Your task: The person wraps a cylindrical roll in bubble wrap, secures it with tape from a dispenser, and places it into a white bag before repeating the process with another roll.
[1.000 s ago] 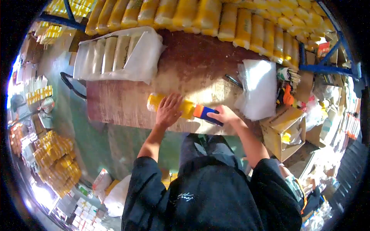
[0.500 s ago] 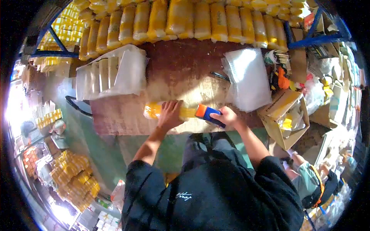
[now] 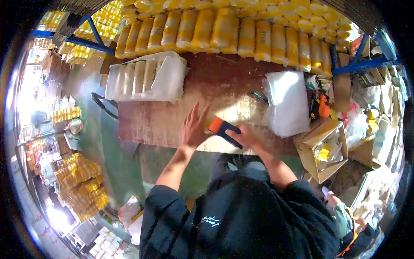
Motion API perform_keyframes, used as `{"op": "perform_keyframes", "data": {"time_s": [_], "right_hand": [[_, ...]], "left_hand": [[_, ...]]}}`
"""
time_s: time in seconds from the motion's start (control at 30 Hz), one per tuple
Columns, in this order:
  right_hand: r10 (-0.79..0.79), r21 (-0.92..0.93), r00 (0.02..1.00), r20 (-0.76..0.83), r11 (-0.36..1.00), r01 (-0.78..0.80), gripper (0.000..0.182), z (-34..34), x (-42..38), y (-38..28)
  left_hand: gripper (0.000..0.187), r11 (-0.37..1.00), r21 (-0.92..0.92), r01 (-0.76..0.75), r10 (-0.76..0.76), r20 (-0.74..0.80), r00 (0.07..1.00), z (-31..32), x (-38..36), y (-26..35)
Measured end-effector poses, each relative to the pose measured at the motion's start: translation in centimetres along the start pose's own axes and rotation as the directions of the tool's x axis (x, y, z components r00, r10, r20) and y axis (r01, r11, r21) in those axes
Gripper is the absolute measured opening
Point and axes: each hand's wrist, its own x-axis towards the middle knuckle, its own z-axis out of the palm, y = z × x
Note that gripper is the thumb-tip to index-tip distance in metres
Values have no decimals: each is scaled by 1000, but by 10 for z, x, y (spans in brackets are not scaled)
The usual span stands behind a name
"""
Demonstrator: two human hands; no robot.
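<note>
My left hand (image 3: 195, 131) is open over the front part of the wooden table (image 3: 151, 118), fingers spread and stretched forward, holding nothing. Its thumb side is close to the orange end of a blue-and-orange tape dispenser (image 3: 223, 131). Wrapped round the dispenser's dark blue body is my right hand (image 3: 248, 138), near the table's front edge. The dispenser slants, its orange end toward my left hand. I see no yellow-taped bundle between the hands.
Yellow-taped rolls (image 3: 202, 32) line the back. Wrapped tubes (image 3: 144, 77) lie left, clear plastic sheets (image 3: 288, 105) and a black pen-like item (image 3: 258, 97) right. An open cardboard box (image 3: 321, 149) stands at the right edge. Part of another person (image 3: 351, 224) shows lower right.
The yellow-taped bundle under my left hand has gone from view. My left hand has released it and spread its fingers. The dispenser has shifted slightly left and tilted more. The camera view has shifted.
</note>
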Motion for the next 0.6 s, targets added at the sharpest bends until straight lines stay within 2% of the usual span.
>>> {"op": "perform_keyframes", "data": {"time_s": [0.1,0.17,0.2,0.23,0.27,0.3,0.37,0.4,0.43,0.5,0.53,0.57,0.6], "right_hand": [[41,3,999,23,999,-41,56,-25,-31,-21],[32,59,998,50,998,-35,54,-25,-25,10],[33,89,997,64,995,-38,53,-25,-25,6],[32,25,998,49,999,-33,51,-26,-24,-3],[-1,-1,1000,18,1000,1,55,-20,-12,-9],[-32,-26,999,-7,999,32,61,-11,2,-13],[-57,-62,998,-31,997,55,67,12,31,-13],[-5,-288,1000,-28,957,-3,67,14,43,-21],[-29,-359,998,-56,933,7,63,20,51,-22],[-75,-459,992,-101,888,20,60,30,65,-25],[-56,-418,997,-47,908,32,60,30,68,-30],[-69,-476,996,-52,879,36,59,36,71,-27],[-85,-530,995,-50,847,45,58,42,75,-23]], "left_hand": [[97,998,-19,60,-60,1,998,2,3,0],[94,987,-55,149,-148,25,989,-6,4,1],[94,974,-141,178,-182,-21,983,-6,2,0],[94,954,-225,197,-216,-64,974,-7,3,-4],[94,927,-308,215,-257,-102,961,-6,4,-8],[93,847,-481,225,-293,-71,953,5,4,-20],[91,624,-770,134,-311,-87,946,73,-5,-70],[90,475,-877,72,-314,-93,945,103,-7,-91],[84,433,-891,136,-340,-22,940,118,-10,-99],[82,714,-673,192,-321,-71,944,138,-14,-120],[80,821,-530,213,-304,-89,948,142,-17,-129],[78,991,-133,-3,-29,-243,970,146,-15,-141],[78,971,-237,43,-95,-212,973,151,-15,-146]]}}
